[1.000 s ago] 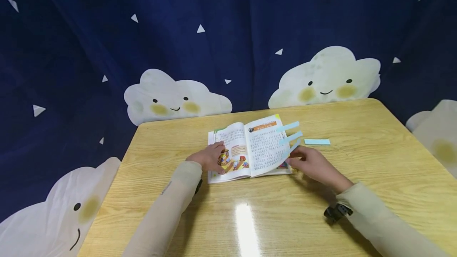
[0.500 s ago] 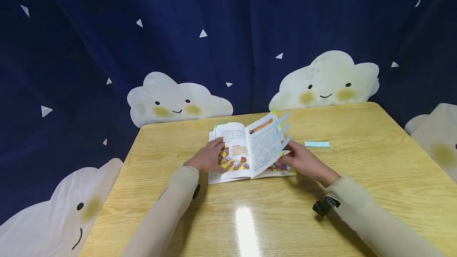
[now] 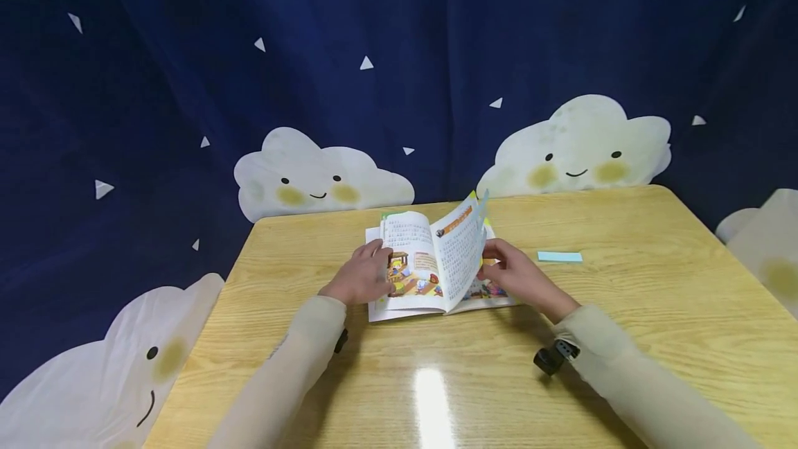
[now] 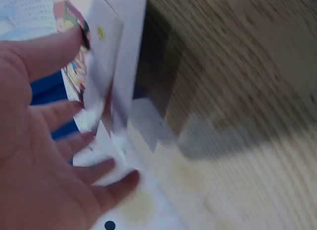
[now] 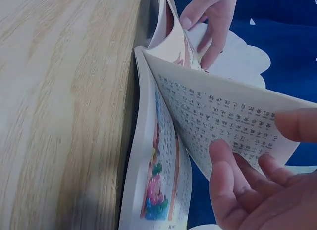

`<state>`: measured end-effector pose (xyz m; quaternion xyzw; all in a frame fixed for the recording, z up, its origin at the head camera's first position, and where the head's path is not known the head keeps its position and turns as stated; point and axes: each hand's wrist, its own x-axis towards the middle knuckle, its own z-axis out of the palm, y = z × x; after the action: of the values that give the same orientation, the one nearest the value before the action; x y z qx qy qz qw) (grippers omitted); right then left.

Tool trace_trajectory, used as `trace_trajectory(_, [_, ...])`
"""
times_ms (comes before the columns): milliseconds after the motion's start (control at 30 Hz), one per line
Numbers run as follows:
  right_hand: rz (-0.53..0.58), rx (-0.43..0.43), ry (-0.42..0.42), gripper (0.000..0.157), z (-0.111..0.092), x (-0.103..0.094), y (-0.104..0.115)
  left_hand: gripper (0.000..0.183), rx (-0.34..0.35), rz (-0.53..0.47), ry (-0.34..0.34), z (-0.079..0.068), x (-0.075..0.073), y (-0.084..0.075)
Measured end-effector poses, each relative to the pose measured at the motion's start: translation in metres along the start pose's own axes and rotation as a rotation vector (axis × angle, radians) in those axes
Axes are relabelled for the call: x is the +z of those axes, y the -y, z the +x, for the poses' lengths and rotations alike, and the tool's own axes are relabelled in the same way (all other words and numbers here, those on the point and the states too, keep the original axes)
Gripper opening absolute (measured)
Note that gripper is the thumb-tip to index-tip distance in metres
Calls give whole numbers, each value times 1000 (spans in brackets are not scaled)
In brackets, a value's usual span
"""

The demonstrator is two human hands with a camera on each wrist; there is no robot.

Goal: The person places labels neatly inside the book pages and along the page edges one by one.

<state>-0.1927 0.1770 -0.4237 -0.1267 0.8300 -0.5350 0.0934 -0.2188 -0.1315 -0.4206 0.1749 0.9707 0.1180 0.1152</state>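
An open illustrated book lies near the far side of the table. My left hand rests at its left page, fingers spread along the outer edge; in the left wrist view the thumb lies over the printed picture. My right hand is behind a raised right-hand page, which stands steeply and curves leftward. In the right wrist view its fingers and thumb show on the same side of that page. Light blue strips stick out along the page's edge.
A loose light blue strip lies on the wooden table right of the book. Behind the table hangs a dark blue curtain with smiling clouds. A black band is on the right wrist.
The right hand has moved left, swinging the page from lying low to standing steeply, its blue strips turning with it. The left hand stays at the left page. The head view has shifted slightly.
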Motion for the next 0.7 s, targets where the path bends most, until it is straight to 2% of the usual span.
trace_trajectory(167, [25,14,-8,49,2,2,2,72,-46,-84,43,7,3,-2])
trace_trajectory(433, [72,-38,-19,49,2,5,4,75,-33,-141,7,19,5,1])
trace_trajectory(567, [4,-51,-50,47,4,7,7,75,-21,-189,-1,16,2,3])
trace_trajectory(700, [-77,-50,-64,45,9,11,11,77,34,-275,-49,7,-3,9])
